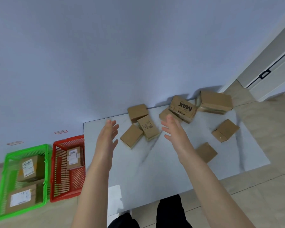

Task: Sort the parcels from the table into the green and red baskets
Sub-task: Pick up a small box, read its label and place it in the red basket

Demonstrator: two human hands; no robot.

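Several brown cardboard parcels lie on the white marble table point(138, 170). A flat parcel point(131, 136) and a printed parcel point(148, 128) sit between my hands. My left hand point(108, 135) hovers open just left of them, fingers straight. Above the table, my right hand point(174, 129) is open too, right of the printed parcel and in front of the "MAX" parcel point(183, 108). Neither hand holds anything. On the floor to the left stand the green basket point(2, 183), with two labelled parcels in it, and the red basket point(53, 171), with one.
More parcels lie at the table's back point(137, 112), back right point(215, 102), right point(225, 130) and near my right forearm point(206, 152). A pale wall runs behind the table. A white cabinet point(273, 76) stands on the wooden floor at the far right.
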